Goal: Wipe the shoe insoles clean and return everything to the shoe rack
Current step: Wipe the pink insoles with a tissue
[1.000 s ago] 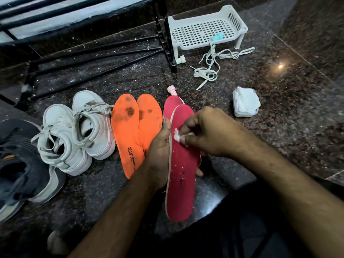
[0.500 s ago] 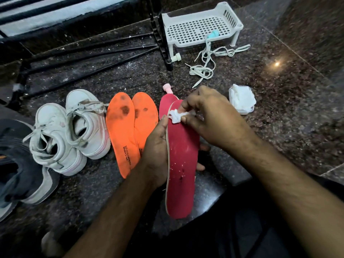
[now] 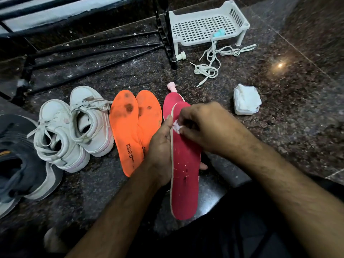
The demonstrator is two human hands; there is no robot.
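My left hand (image 3: 160, 146) grips a pink insole (image 3: 185, 183) by its left edge, holding it lengthwise above the floor. My right hand (image 3: 208, 127) pinches a small white wipe (image 3: 176, 127) against the upper part of that insole. White flecks dot the insole's middle. A second pink insole (image 3: 170, 101) lies on the floor behind it, mostly hidden. Two orange insoles (image 3: 128, 131) with dark stains lie side by side to the left.
A pair of white sneakers (image 3: 74, 127) stands left of the orange insoles, a dark shoe (image 3: 20, 157) at far left. The black shoe rack (image 3: 93, 47) is behind. A white plastic basket (image 3: 206, 25), loose laces (image 3: 212, 60), a wipes tub (image 3: 245, 103) and a small pink bottle (image 3: 171, 86) sit on the granite floor.
My right hand slid the wipe up to the insole's toe end, then back down a little toward the middle. My left hand kept its hold.
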